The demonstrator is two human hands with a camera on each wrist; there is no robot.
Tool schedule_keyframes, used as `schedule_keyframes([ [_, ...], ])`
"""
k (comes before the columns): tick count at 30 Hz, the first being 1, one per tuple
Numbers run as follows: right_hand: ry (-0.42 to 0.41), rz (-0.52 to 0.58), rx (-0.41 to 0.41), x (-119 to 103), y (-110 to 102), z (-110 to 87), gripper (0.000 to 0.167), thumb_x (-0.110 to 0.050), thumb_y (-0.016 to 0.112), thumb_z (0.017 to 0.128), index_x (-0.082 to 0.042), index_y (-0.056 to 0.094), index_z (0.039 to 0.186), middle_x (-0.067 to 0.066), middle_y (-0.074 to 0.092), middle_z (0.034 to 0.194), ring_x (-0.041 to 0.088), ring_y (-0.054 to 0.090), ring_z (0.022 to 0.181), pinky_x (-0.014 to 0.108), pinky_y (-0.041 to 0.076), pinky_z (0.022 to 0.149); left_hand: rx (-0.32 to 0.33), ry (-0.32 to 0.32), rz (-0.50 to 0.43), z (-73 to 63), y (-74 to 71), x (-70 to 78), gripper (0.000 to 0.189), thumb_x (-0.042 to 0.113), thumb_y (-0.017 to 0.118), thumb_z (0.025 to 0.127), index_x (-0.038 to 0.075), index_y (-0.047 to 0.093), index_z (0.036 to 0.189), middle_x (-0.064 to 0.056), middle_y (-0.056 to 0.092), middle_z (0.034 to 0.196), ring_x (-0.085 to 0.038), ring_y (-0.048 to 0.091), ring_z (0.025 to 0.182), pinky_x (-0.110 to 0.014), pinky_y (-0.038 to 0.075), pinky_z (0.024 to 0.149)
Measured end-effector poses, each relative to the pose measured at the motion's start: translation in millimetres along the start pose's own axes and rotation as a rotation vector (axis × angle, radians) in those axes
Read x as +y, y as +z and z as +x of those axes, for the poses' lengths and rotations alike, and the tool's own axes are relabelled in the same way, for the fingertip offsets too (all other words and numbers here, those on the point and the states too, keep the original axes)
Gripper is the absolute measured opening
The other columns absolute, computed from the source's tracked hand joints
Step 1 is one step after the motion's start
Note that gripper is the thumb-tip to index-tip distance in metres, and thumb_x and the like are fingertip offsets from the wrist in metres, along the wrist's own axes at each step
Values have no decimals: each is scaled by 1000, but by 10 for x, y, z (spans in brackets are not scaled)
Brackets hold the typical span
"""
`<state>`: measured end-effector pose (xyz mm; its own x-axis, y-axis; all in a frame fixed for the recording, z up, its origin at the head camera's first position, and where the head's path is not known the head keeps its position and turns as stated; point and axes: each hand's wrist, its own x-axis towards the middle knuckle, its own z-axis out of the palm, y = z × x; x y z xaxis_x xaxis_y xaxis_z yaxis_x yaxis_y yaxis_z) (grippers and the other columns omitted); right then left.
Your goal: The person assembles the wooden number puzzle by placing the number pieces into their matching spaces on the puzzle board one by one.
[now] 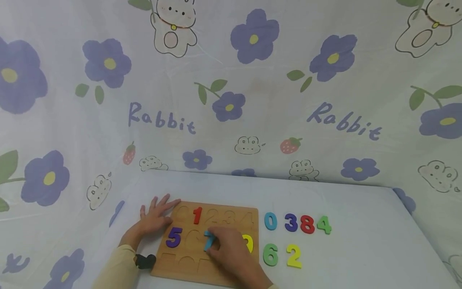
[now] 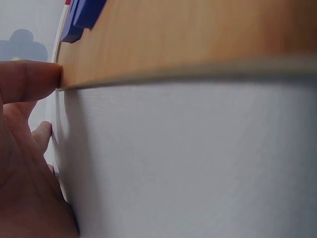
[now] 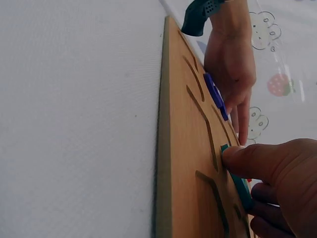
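A wooden number puzzle board [image 1: 180, 251] lies on the white table. My right hand [image 1: 232, 249] pinches a blue number 7 [image 1: 209, 240] over the middle row; in the right wrist view the thumb [image 3: 247, 159] presses on the piece, close on the board. With fingers spread, my left hand [image 1: 155, 218] rests at the board's left edge, and in the left wrist view its thumb [image 2: 34, 79] touches that edge. A red 1 [image 1: 197, 216], a purple 5 [image 1: 174, 237] and a yellow 9 [image 1: 249, 243] sit on the board, the 9 partly hidden by my right hand.
Right of the board lie a blue 0 [image 1: 270, 221], purple 3 [image 1: 291, 222], red 8 [image 1: 307, 224], green 4 [image 1: 324, 225], green 6 [image 1: 270, 255] and yellow 2 [image 1: 294, 256]. A patterned curtain [image 1: 267, 88] hangs behind the table.
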<state>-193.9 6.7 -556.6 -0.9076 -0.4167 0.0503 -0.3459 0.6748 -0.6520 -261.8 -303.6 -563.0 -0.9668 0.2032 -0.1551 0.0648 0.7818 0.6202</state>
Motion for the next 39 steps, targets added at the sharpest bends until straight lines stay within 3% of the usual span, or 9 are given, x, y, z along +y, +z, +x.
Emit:
schedule_keyframes([
  [6,-15,-10,0,32,-8,-6,50,-27,90,92,-21,74,140,-8,78,135,14,72,124,44,60,111,14,21,-12,23,15,-60,69,22,64,97,27,52,165,-25,13,182,-63,-13,163,-86,-24,117],
  [10,9,58,-4,46,-90,-27,55,-26,89,91,-23,73,144,-11,75,140,17,68,132,49,57,115,47,61,-26,29,46,-110,68,25,65,95,31,55,162,-26,16,181,-65,-11,162,-88,-23,115],
  [21,-14,208,-35,30,-607,-214,62,-49,87,92,-26,72,147,-3,71,151,31,63,145,60,54,116,31,32,-10,17,13,-60,70,22,64,94,29,54,163,-26,16,181,-64,-11,163,-87,-24,116],
  [28,-66,236,-21,293,-859,-305,60,-54,86,91,-27,74,143,-6,74,145,28,67,141,60,56,114,50,41,15,74,72,-166,69,25,63,96,32,52,164,-23,16,182,-62,-11,164,-87,-22,117],
  [35,-93,184,-29,576,-1098,-478,56,-47,89,90,-31,74,141,-11,75,143,21,69,139,59,56,114,20,4,22,40,40,-67,71,20,63,95,25,52,165,-25,15,182,-62,-12,164,-86,-21,119],
  [39,-100,116,-28,750,-1230,-613,55,-44,90,90,-34,73,141,-15,74,143,21,70,138,59,58,111,43,33,-7,38,37,-91,69,22,64,94,29,55,163,-27,17,181,-63,-11,163,-86,-23,117],
])
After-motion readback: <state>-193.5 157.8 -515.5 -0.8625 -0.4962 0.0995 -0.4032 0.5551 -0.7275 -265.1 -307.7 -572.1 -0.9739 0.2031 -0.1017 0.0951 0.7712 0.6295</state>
